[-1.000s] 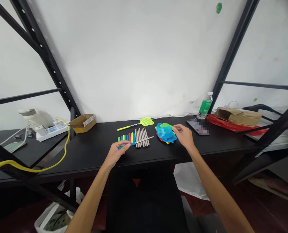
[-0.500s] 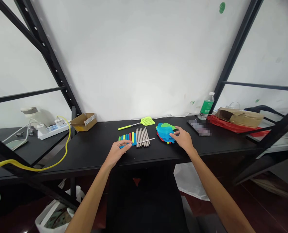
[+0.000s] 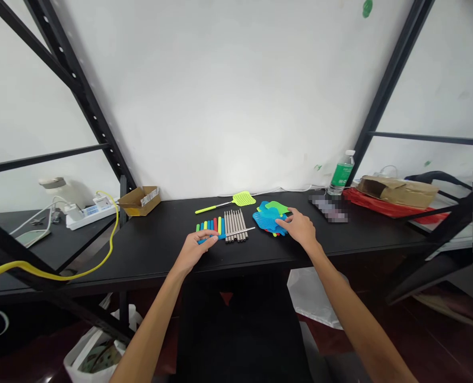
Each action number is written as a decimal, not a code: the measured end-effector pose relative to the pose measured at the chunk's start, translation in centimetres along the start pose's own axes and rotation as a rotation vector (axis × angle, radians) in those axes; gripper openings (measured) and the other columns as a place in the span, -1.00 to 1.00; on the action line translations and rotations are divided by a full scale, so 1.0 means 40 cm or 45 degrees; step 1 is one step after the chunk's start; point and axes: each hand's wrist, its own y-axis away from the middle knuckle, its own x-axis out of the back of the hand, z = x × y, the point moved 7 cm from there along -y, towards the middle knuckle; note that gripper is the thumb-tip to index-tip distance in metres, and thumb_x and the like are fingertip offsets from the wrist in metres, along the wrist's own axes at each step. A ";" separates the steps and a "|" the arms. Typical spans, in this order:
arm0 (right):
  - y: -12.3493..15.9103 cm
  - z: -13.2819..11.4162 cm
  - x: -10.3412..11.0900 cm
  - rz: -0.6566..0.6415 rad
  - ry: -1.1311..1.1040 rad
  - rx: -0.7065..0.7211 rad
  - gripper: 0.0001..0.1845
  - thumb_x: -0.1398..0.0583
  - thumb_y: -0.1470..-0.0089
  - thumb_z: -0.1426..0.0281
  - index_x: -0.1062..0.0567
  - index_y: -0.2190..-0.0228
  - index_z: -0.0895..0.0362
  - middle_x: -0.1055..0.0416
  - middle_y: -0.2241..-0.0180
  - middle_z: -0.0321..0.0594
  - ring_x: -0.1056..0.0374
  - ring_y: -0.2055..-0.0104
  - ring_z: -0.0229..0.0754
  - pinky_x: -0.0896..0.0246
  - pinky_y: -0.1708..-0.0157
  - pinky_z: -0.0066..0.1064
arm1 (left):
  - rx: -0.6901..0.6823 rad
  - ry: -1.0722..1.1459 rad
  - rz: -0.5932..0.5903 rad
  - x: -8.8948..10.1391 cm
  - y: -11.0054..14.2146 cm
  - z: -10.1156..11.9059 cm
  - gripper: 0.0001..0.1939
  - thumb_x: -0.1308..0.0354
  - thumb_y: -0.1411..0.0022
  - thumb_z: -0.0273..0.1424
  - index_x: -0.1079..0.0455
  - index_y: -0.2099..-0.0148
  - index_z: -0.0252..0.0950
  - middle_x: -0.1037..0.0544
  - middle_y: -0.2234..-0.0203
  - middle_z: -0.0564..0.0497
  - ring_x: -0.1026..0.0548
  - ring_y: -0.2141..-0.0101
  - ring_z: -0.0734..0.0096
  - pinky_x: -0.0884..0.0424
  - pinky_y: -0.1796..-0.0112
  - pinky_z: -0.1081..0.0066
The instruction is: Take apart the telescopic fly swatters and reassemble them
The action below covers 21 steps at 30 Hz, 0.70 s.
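Observation:
Between the fingers of my left hand (image 3: 195, 249) is a blue swatter handle with a thin metal rod (image 3: 242, 231), its tip pointing right. It passes in front of a row of coloured handles (image 3: 215, 224) and several grey metal rods (image 3: 234, 221) lying side by side. My right hand (image 3: 301, 229) pinches the right edge of a blue mesh swatter head (image 3: 269, 220) on top of a pile. A green swatter head (image 3: 276, 206) shows behind it, and bits of red and yellow peek out below. Behind the rods lies a whole yellow-green fly swatter (image 3: 243, 199).
A small open cardboard box (image 3: 140, 201) and a white power strip (image 3: 91, 213) with a yellow cable (image 3: 112, 234) are at the left. On the right are a blurred phone-like object (image 3: 329, 208), a water bottle (image 3: 341, 173) and a flattened carton (image 3: 396, 191) on red plastic.
The blue swatter head in my right hand has shifted and turned slightly left over the pile. My left hand keeps its grip on the blue handle. The view has moved a little.

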 end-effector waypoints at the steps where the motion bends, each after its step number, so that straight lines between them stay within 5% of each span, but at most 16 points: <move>1: 0.002 -0.004 -0.002 -0.003 -0.006 0.001 -0.22 -0.27 0.00 0.02 -0.34 -0.20 0.08 -0.58 0.18 -0.08 -0.44 0.03 0.18 -0.26 0.18 -0.19 | -0.001 -0.001 0.002 0.000 -0.001 -0.002 -0.59 -0.32 -0.09 -0.08 -0.60 0.17 -0.31 -0.46 0.55 0.02 -0.33 0.53 0.48 -0.24 0.50 0.48; 14: 0.021 -0.048 0.010 0.089 0.049 0.228 -0.56 -0.14 -0.12 0.37 -0.50 -0.04 -0.05 -0.49 0.05 -0.16 -0.43 0.08 0.03 -0.22 0.23 -0.31 | -0.004 -0.010 0.001 0.002 -0.001 -0.001 -0.60 -0.32 -0.09 -0.08 -0.60 0.17 -0.29 -0.45 0.57 0.05 -0.33 0.53 0.47 -0.24 0.49 0.47; 17: 0.029 -0.056 -0.003 0.065 0.118 0.225 -0.70 -0.11 -0.18 0.30 -0.60 0.14 -0.02 -0.47 0.05 -0.10 -0.43 0.09 0.04 -0.22 0.22 -0.30 | -0.004 -0.018 0.002 0.000 0.000 0.002 -0.59 -0.31 -0.10 -0.07 -0.60 0.17 -0.30 -0.46 0.56 0.04 -0.35 0.53 0.45 -0.25 0.49 0.46; 21: 0.027 -0.048 -0.012 0.072 0.147 0.153 -0.60 -0.15 -0.16 0.03 -0.60 0.23 0.03 -0.49 0.12 -0.04 -0.44 0.13 0.09 -0.24 0.22 -0.25 | -0.009 -0.011 -0.002 -0.001 0.001 0.005 -0.58 -0.31 -0.10 -0.07 -0.60 0.17 -0.32 -0.48 0.55 0.00 -0.36 0.52 0.44 -0.25 0.50 0.47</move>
